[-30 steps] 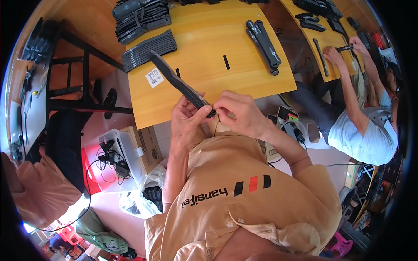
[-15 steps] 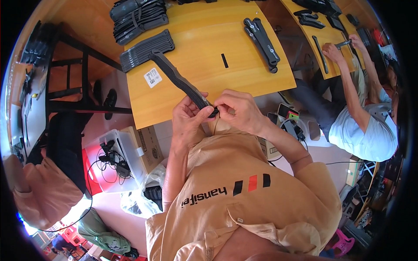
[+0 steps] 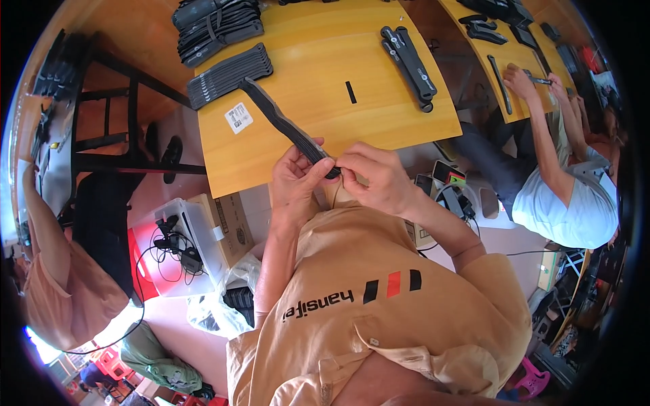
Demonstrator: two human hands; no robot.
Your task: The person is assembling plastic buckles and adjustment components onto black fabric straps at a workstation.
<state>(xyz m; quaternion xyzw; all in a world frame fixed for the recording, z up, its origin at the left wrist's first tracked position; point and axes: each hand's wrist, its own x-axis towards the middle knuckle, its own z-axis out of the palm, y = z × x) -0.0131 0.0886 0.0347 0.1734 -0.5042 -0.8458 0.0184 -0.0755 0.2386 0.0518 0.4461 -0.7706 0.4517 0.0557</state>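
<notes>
A long black strap (image 3: 277,120), which looks layered like a small bundle, slants from the table down to my hands. My left hand (image 3: 298,179) is closed round its near part, with the thumb pressed on top. At the near end of the strap, my right hand (image 3: 372,172) pinches with thumb and forefinger; the exact spot between the fingertips is hidden. The strap's far end rests by a fanned stack of black straps (image 3: 230,74) on the yellow table (image 3: 311,74). Near that stack lies a white label (image 3: 238,118).
A tied pile of black straps (image 3: 217,30) lies at the far left. Several more straps (image 3: 409,68) and a short black strip (image 3: 351,92) lie on the right side. Below left stands a clear bin with cables (image 3: 179,250). Co-workers sit on both sides; one handles straps at another table (image 3: 497,51).
My hands stay at the strap's near end, with small shifts of the right fingers. The co-worker on the left has stretched an arm forward; the one on the right has moved their hands slightly.
</notes>
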